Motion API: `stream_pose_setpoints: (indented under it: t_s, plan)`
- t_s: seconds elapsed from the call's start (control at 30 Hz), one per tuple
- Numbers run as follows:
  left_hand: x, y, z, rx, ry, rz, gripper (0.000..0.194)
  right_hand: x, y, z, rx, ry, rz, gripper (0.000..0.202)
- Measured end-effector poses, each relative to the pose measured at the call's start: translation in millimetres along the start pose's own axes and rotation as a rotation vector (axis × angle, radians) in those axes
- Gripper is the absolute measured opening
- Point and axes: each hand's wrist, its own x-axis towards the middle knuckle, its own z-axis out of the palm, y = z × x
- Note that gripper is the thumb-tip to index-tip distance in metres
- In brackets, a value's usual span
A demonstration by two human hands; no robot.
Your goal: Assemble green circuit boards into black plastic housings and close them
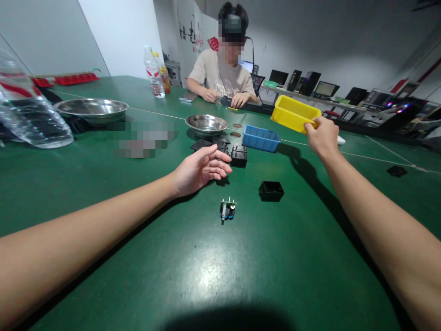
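Note:
My right hand grips the near right end of a yellow plastic bin, tilted and raised above the table. Fingers apart and slightly curled, my left hand holds nothing and rests near several black plastic cases, hiding part of them. A blue plastic bin stands just beyond, between the hands. Closer to me lies a small circuit board with parts and metal pins. To its right sits an open black box, apart from both hands.
Behind the cases is a steel bowl; a larger steel basin stands at left beside a big water bottle. More bottles stand farther back. Opposite, a person handles small parts. A black piece lies far right.

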Motion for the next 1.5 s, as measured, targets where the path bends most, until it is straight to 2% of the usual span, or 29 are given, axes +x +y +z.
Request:
stream_pose_setpoints:
  t_s: [0.17, 0.3, 0.4, 0.57, 0.77, 0.87, 1.03, 1.13, 1.2, 1.27, 1.33, 1.4, 1.5]
  plan:
    - [1, 0, 0.2, -0.005, 0.012, 0.002, 0.042, -16, 47, 13, -0.18, -0.08, 0.169, 0.039]
    - [1, -1, 1.6, -0.013, 0.041, -0.002, 0.038, -25, 73, 18, -0.217, -0.179, 0.241, 0.04]
    - [2, 0, 3.3, -0.019, 0.052, -0.002, 0.035, -26, 82, 20, -0.203, -0.208, 0.253, 0.038]
    - [1, 1, 3.7, -0.02, 0.059, 0.003, 0.033, -30, 82, 22, -0.182, -0.155, 0.312, 0.038]
    - [4, -4, 2.0, 0.04, 0.079, 0.062, 0.029, -42, 71, 16, -0.104, -0.11, 0.313, 0.049]
    - [5, -9, 3.4, 0.208, 0.062, 0.161, 0.025, -52, 57, 11, -0.012, -0.149, 0.26, 0.048]
    - [-2, -10, 7.2, 0.669, -0.06, 0.312, 0.024, -92, 22, -2, 0.247, -0.284, 0.083, 0.03]
    - [-7, -5, 7.3, 0.846, -0.173, 0.371, 0.034, -129, -2, -19, 0.561, -0.385, 0.032, 0.035]
    - [-10, -2, 6.8, 0.932, -0.296, 0.412, 0.041, -152, -17, -32, 0.648, -0.456, -0.063, 0.038]
    - [-11, 1, 6.9, 1.0, -0.414, 0.454, 0.044, -167, -30, -43, 0.578, -0.533, -0.216, 0.042]
    - [-12, 3, 8.1, 1.067, -0.483, 0.481, 0.043, -174, -39, -49, 0.488, -0.569, -0.331, 0.042]
    - [-13, 3, 10.4, 1.132, -0.488, 0.49, 0.041, -173, -44, -49, 0.432, -0.571, -0.368, 0.035]
    - [-13, 1, 13.7, 1.189, -0.434, 0.482, 0.037, -167, -44, -44, 0.418, -0.517, -0.371, 0.029]
